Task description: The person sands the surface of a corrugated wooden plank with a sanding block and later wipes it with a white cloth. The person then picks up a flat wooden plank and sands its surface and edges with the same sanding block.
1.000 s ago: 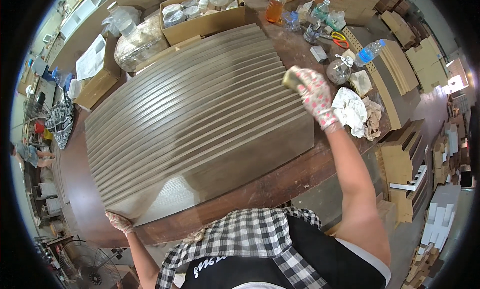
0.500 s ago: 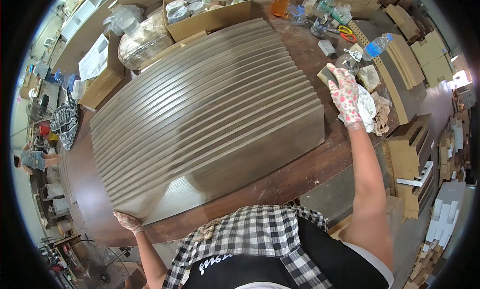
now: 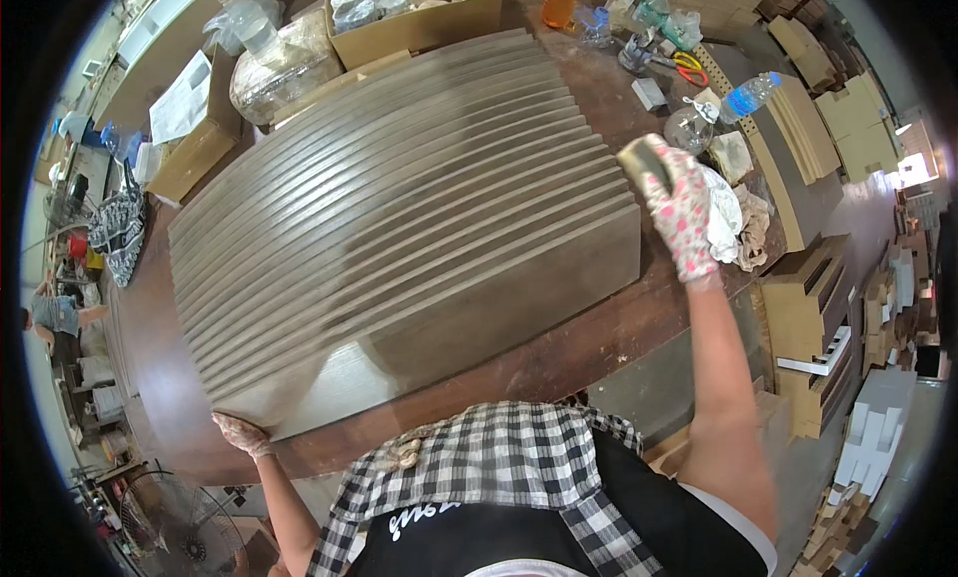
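Grey-brown wooden panels [image 3: 389, 218] lie overlapped in a stepped stack across the table, each showing a narrow strip. The nearest panel [image 3: 499, 298] shows a wide glossy face. My left hand [image 3: 241, 433], in a white glove with pink print, grips this panel's near left corner; some of its fingers are hidden. In a matching glove, my right hand [image 3: 681, 213] holds a tan and dark sanding block [image 3: 644, 165] just beyond the stack's right edge. Beside that hand lie a white cloth [image 3: 722, 218] and a beige rag [image 3: 751, 228].
Along the back stand a carton of wrapped rolls [image 3: 419, 40], a wrapped bundle [image 3: 284, 78] and a bottle of orange liquid [image 3: 562, 3]. At the right are scissors [image 3: 689, 68], a small pale block [image 3: 648, 94] and a blue-labelled water bottle [image 3: 750, 98]. A fan [image 3: 190, 537] stands lower left.
My right hand has brought the sanding block slightly left and toward me, closer to the panels. My left hand stays at the corner. The whole view has shifted a little.
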Demonstrator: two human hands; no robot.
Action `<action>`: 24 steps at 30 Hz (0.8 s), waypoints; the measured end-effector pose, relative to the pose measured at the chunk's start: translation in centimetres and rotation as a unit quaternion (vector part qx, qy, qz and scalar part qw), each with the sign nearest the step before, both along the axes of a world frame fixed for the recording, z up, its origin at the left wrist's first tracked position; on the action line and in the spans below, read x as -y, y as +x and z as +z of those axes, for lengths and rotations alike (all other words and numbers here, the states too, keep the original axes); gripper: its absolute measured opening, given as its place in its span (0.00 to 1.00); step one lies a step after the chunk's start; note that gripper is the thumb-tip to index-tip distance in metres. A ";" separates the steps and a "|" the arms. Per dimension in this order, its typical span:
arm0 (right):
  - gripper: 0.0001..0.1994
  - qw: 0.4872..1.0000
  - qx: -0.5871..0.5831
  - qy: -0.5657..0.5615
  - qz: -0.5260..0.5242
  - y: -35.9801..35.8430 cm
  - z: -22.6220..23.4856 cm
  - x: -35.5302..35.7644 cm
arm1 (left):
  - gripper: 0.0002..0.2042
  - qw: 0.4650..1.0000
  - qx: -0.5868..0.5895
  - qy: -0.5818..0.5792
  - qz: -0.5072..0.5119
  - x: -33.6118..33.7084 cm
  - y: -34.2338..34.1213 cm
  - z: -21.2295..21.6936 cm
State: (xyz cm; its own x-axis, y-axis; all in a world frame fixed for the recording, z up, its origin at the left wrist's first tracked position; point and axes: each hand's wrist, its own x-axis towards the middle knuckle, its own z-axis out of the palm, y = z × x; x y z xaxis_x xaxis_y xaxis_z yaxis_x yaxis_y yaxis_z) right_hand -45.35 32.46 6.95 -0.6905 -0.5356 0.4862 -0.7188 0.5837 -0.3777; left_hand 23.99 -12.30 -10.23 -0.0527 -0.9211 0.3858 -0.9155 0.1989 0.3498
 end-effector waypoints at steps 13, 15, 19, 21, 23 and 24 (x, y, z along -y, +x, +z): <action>0.22 0.993 -0.015 0.049 -0.108 0.1 0.1 -2.9 | 0.23 0.944 -0.323 0.075 -0.003 -0.6 -2.1 -0.2; 0.22 0.998 -0.033 0.015 -0.043 2.4 -0.6 -0.7 | 0.24 0.998 0.023 -0.054 -0.020 1.2 3.1 -1.6; 0.20 0.985 -0.155 0.055 -0.042 9.1 -1.3 4.3 | 0.24 0.998 -0.010 -0.034 -0.042 0.8 0.2 -2.4; 0.20 0.995 -0.090 0.035 0.007 13.4 -1.1 7.9 | 0.24 0.998 -0.041 -0.033 -0.040 0.9 0.1 -2.2; 0.22 0.993 -0.054 -0.010 0.109 17.6 -1.0 11.4 | 0.24 0.996 -0.071 -0.033 -0.038 0.9 0.1 -2.0; 0.23 0.988 -0.025 -0.022 0.150 19.2 -2.1 12.8 | 0.24 0.994 -0.088 -0.023 -0.064 0.9 -0.3 -1.7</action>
